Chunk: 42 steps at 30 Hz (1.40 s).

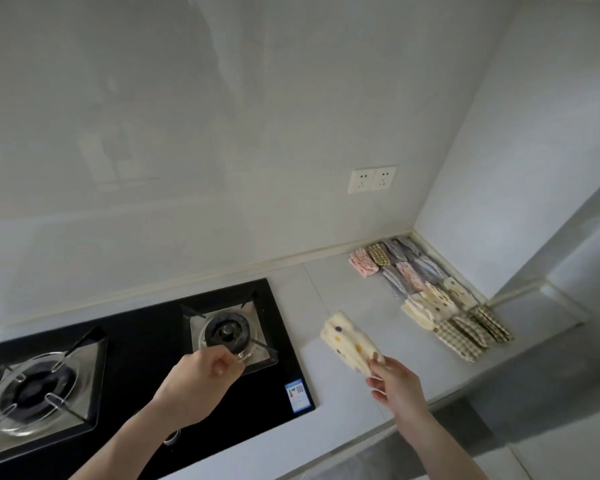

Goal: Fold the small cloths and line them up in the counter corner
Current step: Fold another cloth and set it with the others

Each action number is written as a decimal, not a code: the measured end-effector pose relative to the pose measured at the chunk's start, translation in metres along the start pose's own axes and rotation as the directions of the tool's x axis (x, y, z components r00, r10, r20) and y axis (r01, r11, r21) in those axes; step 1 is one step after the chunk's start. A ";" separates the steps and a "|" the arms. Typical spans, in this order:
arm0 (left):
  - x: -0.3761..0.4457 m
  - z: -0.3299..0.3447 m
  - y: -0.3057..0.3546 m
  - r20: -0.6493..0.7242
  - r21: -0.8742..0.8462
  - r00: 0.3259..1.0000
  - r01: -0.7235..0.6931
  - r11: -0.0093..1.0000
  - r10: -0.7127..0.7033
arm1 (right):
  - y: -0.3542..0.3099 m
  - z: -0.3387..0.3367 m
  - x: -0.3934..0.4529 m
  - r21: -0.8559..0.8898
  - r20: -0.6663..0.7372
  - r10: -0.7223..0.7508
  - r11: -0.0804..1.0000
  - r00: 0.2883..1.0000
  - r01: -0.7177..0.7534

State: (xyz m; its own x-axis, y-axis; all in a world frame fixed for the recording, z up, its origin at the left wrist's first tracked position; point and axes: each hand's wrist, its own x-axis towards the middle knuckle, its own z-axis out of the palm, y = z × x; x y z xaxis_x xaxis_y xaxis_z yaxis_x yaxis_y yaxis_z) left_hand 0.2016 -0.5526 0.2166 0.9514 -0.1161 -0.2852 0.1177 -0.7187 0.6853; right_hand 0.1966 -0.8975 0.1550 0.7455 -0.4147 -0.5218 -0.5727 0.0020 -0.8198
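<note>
The pale surface (pixel 354 403) is carrying a black gas hob (pixel 146 362) on the left and, in its far right corner, rows of folded cloths (pixel 430 289) lying against the wall, packed edge to edge. Nearer the person, a cream dotted cloth (pixel 350 344) is being held out over the bare surface, well short of those rows. The right hand (pixel 399 382) is pinching its near end between thumb and fingers, so the cloth is extending away from the grip toward the hob, unsupported along most of its length. The left hand (pixel 205 365) is hovering over the hob's right burner with fingers curled in, seemingly holding nothing.

Held by one end only, the folded layers are likely to sag open, which would undo the fold. Setting it down carelessly could nudge the neighbouring cloths out of line.
</note>
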 end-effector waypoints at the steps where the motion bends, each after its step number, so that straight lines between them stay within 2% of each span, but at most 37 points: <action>1: 0.001 0.002 -0.002 0.013 0.007 1.000 -0.001 1.000 0.001 | 0.003 -0.003 0.011 0.022 -0.008 0.034 0.999 0.999 -0.034; 4: 0.006 0.006 -0.007 0.036 0.058 0.999 0.011 0.998 -0.014 | 0.009 -0.008 0.046 0.098 -0.025 0.110 0.989 0.994 -0.107; 10: 0.041 0.013 0.009 -0.015 0.068 0.995 0.099 0.993 -0.098 | -0.003 -0.020 0.141 0.212 -0.032 0.235 0.951 0.971 -0.223; 15: 0.078 0.036 0.042 -0.069 0.041 0.990 0.124 0.992 -0.121 | -0.014 -0.037 0.233 0.120 -0.035 0.244 0.964 0.969 -0.239; 19: 0.092 0.057 0.052 -0.055 0.018 0.986 0.158 0.987 -0.157 | -0.017 -0.045 0.289 -0.009 -0.021 0.217 0.976 0.976 -0.218; 24: 0.096 0.079 0.053 -0.095 -0.040 0.974 0.203 0.978 -0.206 | -0.027 -0.034 0.326 0.007 0.086 0.198 0.980 0.976 -0.199; 28: 0.094 0.089 0.060 -0.234 -0.107 0.944 0.214 0.971 -0.234 | -0.036 -0.033 0.345 -0.003 0.095 0.237 0.971 0.967 -0.237; 32: 0.089 0.099 0.061 -0.274 -0.132 0.923 0.243 0.961 -0.271 | -0.042 -0.029 0.363 -0.022 0.094 0.235 0.972 0.967 -0.234; 37: 0.079 0.094 0.057 -0.319 -0.151 0.893 0.283 0.947 -0.318 | -0.043 -0.019 0.388 0.066 0.065 0.282 0.956 0.957 -0.286; 42: 0.069 0.096 0.057 -0.328 -0.171 0.868 0.334 0.927 -0.373 | -0.045 -0.008 0.357 0.289 0.108 0.354 0.883 0.929 -0.370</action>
State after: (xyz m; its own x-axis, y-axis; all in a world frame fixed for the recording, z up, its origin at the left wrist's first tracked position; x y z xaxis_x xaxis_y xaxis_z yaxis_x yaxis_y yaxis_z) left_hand 0.2463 -0.6671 0.1713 0.8750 0.3926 -0.2833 0.4757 -0.5879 0.6543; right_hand 0.4862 -1.0533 0.0078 0.5270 -0.2861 -0.8002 -0.6826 0.4184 -0.5991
